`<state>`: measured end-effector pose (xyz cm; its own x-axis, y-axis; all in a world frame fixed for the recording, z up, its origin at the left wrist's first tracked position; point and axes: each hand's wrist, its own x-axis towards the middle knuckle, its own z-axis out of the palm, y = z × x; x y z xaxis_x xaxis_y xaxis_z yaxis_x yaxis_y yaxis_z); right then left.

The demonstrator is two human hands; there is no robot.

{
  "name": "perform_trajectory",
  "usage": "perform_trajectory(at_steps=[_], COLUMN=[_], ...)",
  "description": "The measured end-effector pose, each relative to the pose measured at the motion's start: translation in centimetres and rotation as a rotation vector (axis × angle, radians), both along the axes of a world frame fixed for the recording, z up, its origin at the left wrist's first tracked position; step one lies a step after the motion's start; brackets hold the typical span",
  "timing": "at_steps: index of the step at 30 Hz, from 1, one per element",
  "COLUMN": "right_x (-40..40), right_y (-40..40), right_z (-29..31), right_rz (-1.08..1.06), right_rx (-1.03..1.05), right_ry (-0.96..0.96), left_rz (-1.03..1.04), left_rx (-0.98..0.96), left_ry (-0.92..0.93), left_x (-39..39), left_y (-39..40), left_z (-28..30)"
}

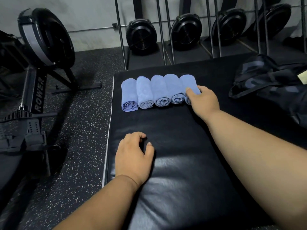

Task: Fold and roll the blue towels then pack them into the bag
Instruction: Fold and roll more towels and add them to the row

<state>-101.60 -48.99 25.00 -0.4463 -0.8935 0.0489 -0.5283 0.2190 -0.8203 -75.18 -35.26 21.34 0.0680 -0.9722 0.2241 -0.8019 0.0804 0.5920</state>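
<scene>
Blue rolled towels (160, 92), 5 in a row on black pad (174, 171).
R hand (203, 101) gripping rightmost roll (189, 83); L hand (133, 156) loosely curled, holding nothing; bag (272, 80) at right.

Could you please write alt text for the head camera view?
Five rolled blue towels lie side by side on a black padded mat; the right hand grips the rightmost roll. The left hand rests nearer, holding nothing, and a dark bag lies at right.
</scene>
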Motion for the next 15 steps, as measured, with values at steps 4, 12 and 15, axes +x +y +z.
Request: perform_trajectory(at_steps=[4, 12, 15], right_x=[0.9, 0.7, 0.6], right_y=[2.0, -0.1, -1.8], right_z=[-0.9, -1.6, -1.8], right_rz=[0.125, 0.177, 0.196], right_rx=[0.015, 0.025, 0.032], right_ry=[0.309, 0.403, 0.412], left_rz=[0.029, 0.186, 0.210], left_rx=[0.003, 0.206, 0.155], left_ry=[-0.031, -0.006, 0.057], left_x=[-0.4, -1.2, -1.4], left_y=[-1.9, -11.5, -13.8], left_z=[0.7, 2.4, 1.8])
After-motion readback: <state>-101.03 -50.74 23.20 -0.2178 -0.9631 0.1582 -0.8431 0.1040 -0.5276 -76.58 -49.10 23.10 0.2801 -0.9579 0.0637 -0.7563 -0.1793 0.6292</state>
